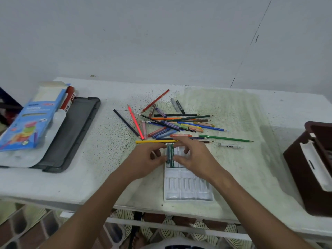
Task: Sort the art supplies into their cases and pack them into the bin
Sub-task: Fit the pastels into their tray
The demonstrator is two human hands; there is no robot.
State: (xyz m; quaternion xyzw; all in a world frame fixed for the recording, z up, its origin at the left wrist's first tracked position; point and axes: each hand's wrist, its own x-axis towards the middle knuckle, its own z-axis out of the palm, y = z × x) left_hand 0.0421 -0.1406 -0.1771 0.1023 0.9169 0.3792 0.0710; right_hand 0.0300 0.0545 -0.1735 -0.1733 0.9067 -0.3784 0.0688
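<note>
A white plastic crayon tray [187,189] lies on the table near the front edge. Two green oil pastels [170,155] sit in its far left slots. My left hand [149,161] and my right hand [193,157] meet over them, fingers curled and pinching the pastels from both sides. Just beyond lies a loose pile of coloured pencils, crayons and markers [172,123], with a yellow pencil [156,141] nearest my fingers. A brown bin [310,169] stands at the right edge.
At the left, a dark grey lid [71,139] carries a blue pencil box [34,121], a red oil pastel box [69,97] and a clear pouch. A white marker [230,146] and a green pencil [226,138] lie right of my hands. The wall is close behind.
</note>
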